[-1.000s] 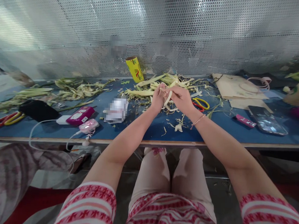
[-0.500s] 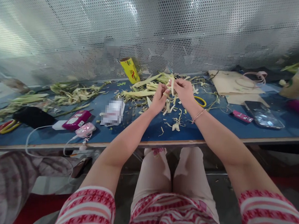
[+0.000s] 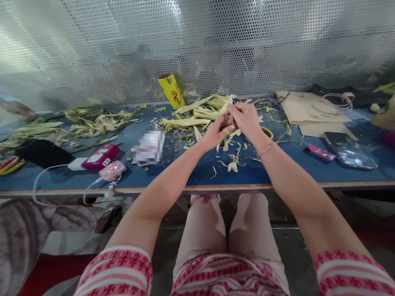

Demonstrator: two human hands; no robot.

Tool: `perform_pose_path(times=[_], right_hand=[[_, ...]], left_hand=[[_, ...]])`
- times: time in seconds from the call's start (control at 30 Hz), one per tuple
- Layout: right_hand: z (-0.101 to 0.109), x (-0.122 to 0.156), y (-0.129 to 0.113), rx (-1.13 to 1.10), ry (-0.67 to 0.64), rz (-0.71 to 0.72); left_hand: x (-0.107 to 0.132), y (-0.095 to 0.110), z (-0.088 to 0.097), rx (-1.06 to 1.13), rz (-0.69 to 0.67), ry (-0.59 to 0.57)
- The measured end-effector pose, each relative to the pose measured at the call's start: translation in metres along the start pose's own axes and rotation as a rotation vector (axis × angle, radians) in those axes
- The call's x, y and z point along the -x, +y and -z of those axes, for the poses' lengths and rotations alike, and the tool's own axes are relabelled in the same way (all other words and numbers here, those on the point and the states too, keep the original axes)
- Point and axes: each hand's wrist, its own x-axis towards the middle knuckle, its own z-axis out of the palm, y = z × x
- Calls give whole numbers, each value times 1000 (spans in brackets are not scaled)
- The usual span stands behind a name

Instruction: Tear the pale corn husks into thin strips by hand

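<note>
My left hand (image 3: 216, 130) and my right hand (image 3: 246, 117) meet over the table, fingers pinched together and nearly touching. Between them is a pale green-yellow leaf strip (image 3: 224, 109), like a corn husk; most of it is hidden by the fingers. Just behind and left of my hands lies a pile of similar leaf strips (image 3: 188, 122). Small curled scraps (image 3: 232, 166) are scattered on the table in front of my hands. A yellow loop handle (image 3: 266, 132) shows partly behind my right wrist.
On the blue table (image 3: 203, 176) a yellow tube (image 3: 172, 92) leans by the perforated metal screen (image 3: 270, 46). At left are more leaf strips (image 3: 97, 122), a purple power bank (image 3: 101, 157) and scissors (image 3: 11, 167). A phone (image 3: 349, 150) and brown paper (image 3: 307, 109) lie right.
My hands have drawn closer together, the left shifting slightly right. A strip that stood up between my fingers is now mostly covered by them.
</note>
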Motion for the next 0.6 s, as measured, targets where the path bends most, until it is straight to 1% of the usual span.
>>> perform_pose_path(times=[0.1, 0.17, 0.33, 0.4, 0.47, 0.53, 0.6], right_hand=[[0, 1, 1, 169, 25, 79], [0, 1, 0, 213, 2, 89], [-1, 1, 1, 177, -49, -7], [-1, -1, 3, 143, -78, -53], [-1, -2, 7, 119, -86, -71], [-1, -4, 9, 122, -27, -25], [1, -4, 10, 151, 99, 92]], left_hand=[[2, 3, -3, -85, 33, -107], [4, 5, -4, -121, 52, -99], [7, 5, -4, -269, 71, -128], [6, 3, -3, -238, 83, -125], [5, 0, -3, -161, 101, -123], [3, -2, -2, -95, 100, -120], [0, -2, -2, -41, 93, -88]])
